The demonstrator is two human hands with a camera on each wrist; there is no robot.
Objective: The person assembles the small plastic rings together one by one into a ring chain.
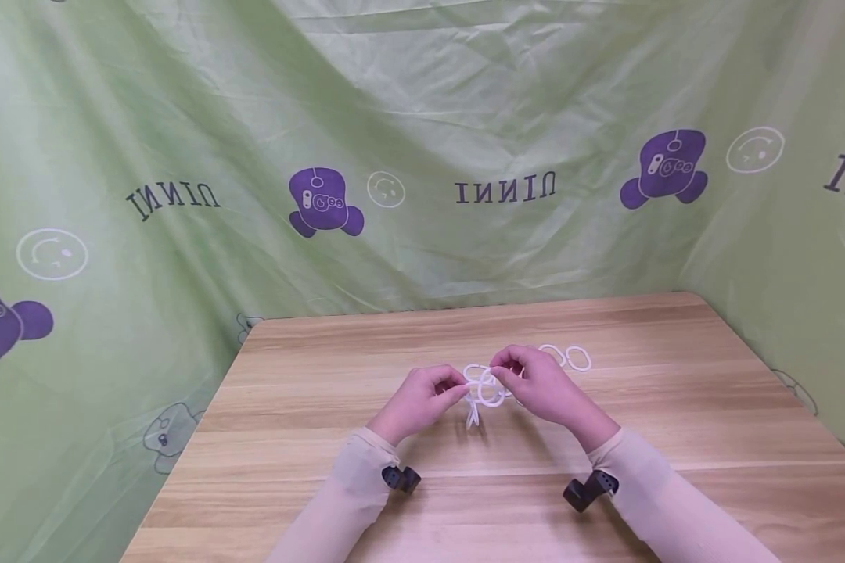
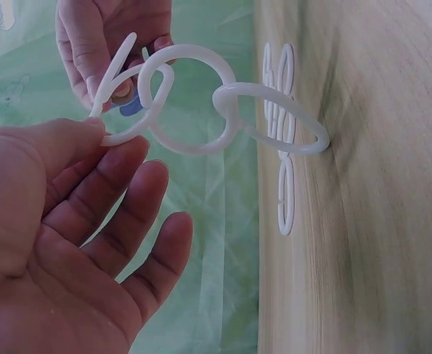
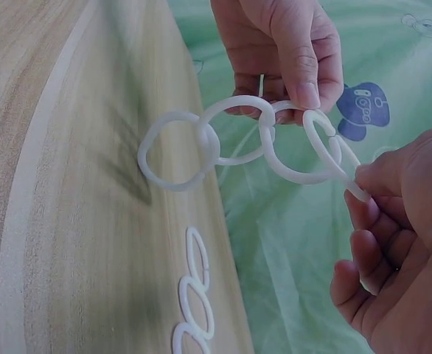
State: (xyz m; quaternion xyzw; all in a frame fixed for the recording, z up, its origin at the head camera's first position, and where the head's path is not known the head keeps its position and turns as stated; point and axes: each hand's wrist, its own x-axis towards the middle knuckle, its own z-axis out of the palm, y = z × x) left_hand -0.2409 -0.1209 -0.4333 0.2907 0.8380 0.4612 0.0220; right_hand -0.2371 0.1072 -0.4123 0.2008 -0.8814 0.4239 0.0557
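My left hand [image 1: 422, 395] pinches a white plastic ring between thumb and index finger, its other fingers loosely bent in the left wrist view. That ring is part of a short chain of white rings [image 2: 227, 70] that hangs above the table, its lowest ring close to the wood. Facing it, my right hand [image 1: 538, 383] pinches another white ring [image 3: 315, 144] by its end, with thumb and index finger. This ring crosses the one in my left hand; whether they are fully linked I cannot tell.
Beyond my right hand, more white rings [image 1: 583, 370] lie in a row on the wooden table [image 1: 310, 485]. A green printed curtain [image 1: 408, 266] surrounds the table at the back and sides. Black wrist cameras [image 1: 591, 489] sit on both sleeves.
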